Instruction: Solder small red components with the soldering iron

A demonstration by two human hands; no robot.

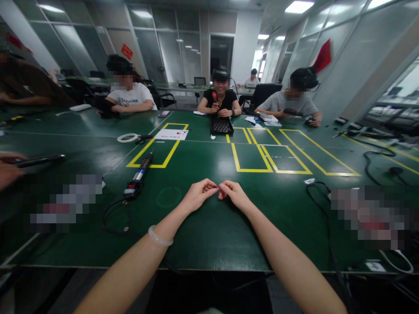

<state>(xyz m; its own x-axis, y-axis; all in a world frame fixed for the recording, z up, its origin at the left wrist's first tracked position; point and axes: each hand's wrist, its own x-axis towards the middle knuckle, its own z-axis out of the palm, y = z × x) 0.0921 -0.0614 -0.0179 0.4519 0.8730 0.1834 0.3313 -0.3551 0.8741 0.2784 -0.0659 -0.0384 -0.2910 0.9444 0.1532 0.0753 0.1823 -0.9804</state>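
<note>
My left hand [202, 192] and my right hand [233, 193] meet above the green table [203, 244], fingertips nearly touching. Between the pinched fingers of both hands shows a small red piece [217, 187], too tiny to tell its kind. A pale bangle [160, 237] circles my left wrist. To the left of that hand lies a corded electric screwdriver [140, 173], tip pointing away from me.
Yellow tape outlines [253, 170] mark the tabletop. A printed sheet [172, 134] and a white ring [127, 138] lie farther left. Across the table, a person [220, 98] sits behind a black tray [221, 126]. Cables [322, 209] run at the right; another person's hand [11, 170] holds a dark tool.
</note>
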